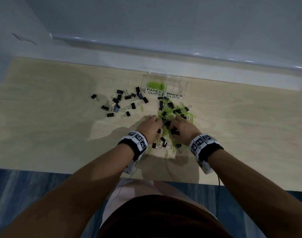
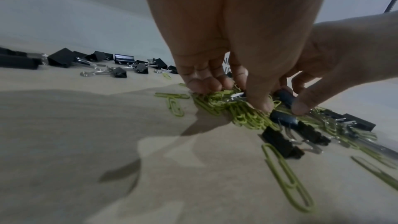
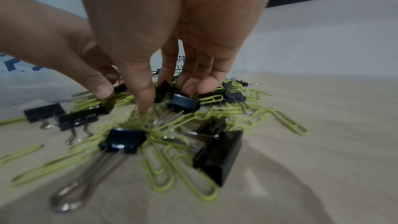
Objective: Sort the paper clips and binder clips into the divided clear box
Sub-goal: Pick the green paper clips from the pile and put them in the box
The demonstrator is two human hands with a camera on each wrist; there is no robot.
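On the bench [image 1: 44, 117], our left hand [image 1: 147, 125] pinches green paper clips [image 2: 215, 103] and our right hand [image 1: 182, 128] grips a binder clip [image 3: 183, 102]; tangled clips may ride into the divided box [image 1: 164, 86], wrong compartment.

Clear box [image 1: 176, 81]: green paper clips [image 1: 155, 85] in left compartment. Mixed green paper clips and black binder clips [image 1: 170, 109] piled on table; more binder clips [image 1: 119, 102] scattered left.
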